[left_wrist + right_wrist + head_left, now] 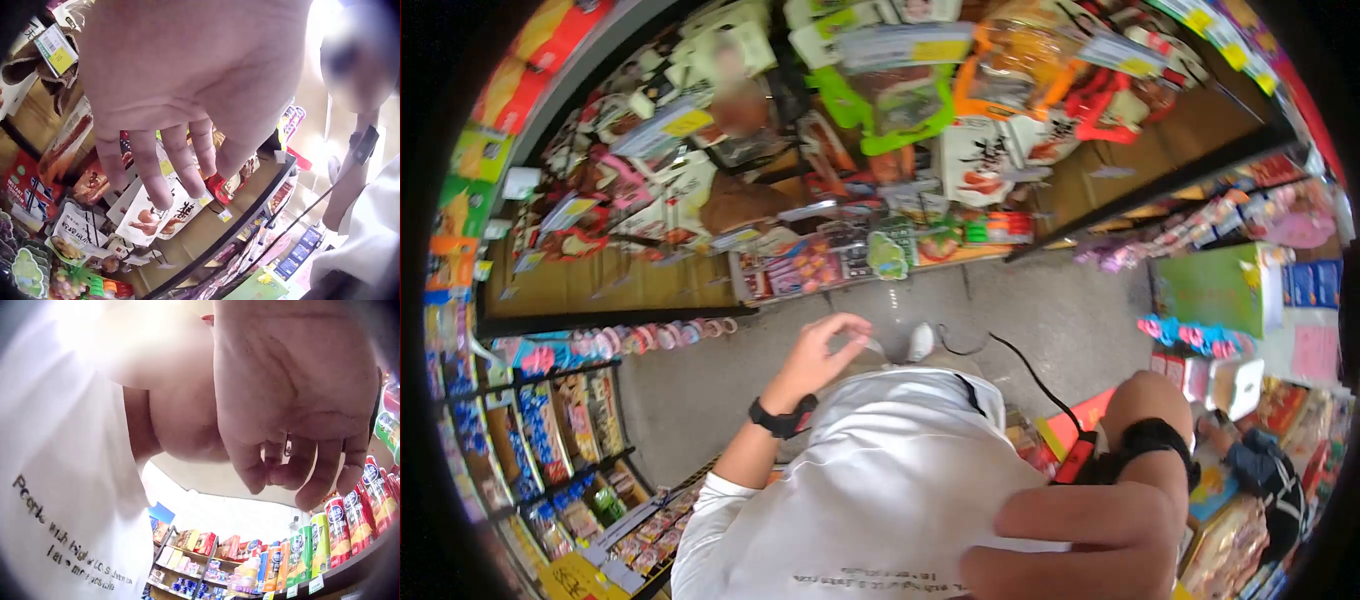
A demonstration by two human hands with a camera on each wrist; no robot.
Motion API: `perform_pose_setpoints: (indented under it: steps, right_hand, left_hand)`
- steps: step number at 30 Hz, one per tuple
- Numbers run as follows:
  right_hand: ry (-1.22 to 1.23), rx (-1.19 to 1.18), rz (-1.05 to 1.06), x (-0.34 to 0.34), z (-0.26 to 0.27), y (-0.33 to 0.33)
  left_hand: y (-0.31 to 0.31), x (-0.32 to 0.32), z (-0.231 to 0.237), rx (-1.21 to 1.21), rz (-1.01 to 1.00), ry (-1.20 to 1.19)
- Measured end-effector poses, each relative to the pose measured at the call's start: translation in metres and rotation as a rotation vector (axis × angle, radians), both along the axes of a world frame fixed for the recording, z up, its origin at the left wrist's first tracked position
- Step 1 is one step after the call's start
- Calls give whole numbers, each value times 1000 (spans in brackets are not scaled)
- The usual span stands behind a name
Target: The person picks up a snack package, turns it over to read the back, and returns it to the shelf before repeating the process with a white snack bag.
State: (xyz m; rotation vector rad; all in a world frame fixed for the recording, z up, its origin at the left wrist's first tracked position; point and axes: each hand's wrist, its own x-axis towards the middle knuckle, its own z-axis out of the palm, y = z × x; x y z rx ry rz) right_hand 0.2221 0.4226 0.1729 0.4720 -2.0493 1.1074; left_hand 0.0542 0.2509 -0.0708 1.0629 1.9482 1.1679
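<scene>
The display rack (1190, 145) curves across the space in front of the person, its hanging stock crowded together; my worry is that a careless sweep of an arm would drag several items off at once, simply because they overlap. Below it, the grey floor (1080, 310) shows a white shoe and a black cable (1046, 391) that runs loosely from a red device (1077, 458) near the right arm. A step or turn could catch that cable on the rack's edge or underfoot, since its slack loops freely.

The right hand (294, 394) is raised close to the head camera, its fingers loosely bent with nothing visible in them; held there, it risks hiding part of the work from the head view. The left hand (815, 352) hangs in front of the torso, relaxed and bare of any load, apart from the rack.

A white snack pack (140, 222) hangs on the rack beyond the left fingers, among similar packs. If handled, it might pull a neighbour along, as they sit close and look slippery. In the right wrist view, red tubes (337, 531) stand in a row past the right hand; a bump could topple them like skittles. Smallest, a price tag (225, 215) juts out near the packs and could snag a fingertip.
</scene>
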Motion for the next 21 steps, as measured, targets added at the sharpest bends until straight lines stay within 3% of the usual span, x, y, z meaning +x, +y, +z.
perform_pose_setpoints:
  steps: [1, 3, 6, 7, 10, 11, 12, 13, 14, 19, 21]
  right_hand:
    - [-44, -40, -134, 0, 0, -8]
    - [100, 18, -275, -9, -9, -20]
    - [9, 321, 2, -1, 5, 14]
    - [125, 231, -65, -3, -4, 10]
    - [171, 235, 60, 12, 6, 35]
    - [-118, 32, 23, 32, 19, 30]
    - [156, 120, 183, 28, 13, 45]
    - [-147, 264, 195, 41, 43, 60]
    - [174, 381, 161, 40, 22, 70]
    - [262, 118, 31, 52, 50, 58]
    - [210, 156, 35, 60, 63, 60]
  left_hand:
    - [-2, 1, -1, -22, 25, -8]
    - [-1, 2, -4, -28, 47, -20]
    - [-5, 1, -1, 2, 85, 31]
    - [-7, 1, 4, 6, 72, 41]
    - [-16, -1, 17, 38, 85, 42]
    - [-23, -5, 26, 26, 111, 92]
    - [-31, -7, 36, 14, 138, 136]
    - [-39, -9, 49, 26, 187, 136]
    - [-47, -12, 63, 37, 209, 153]
    - [-88, -25, 111, 97, 284, 245]
    - [-94, -29, 112, 91, 298, 235]
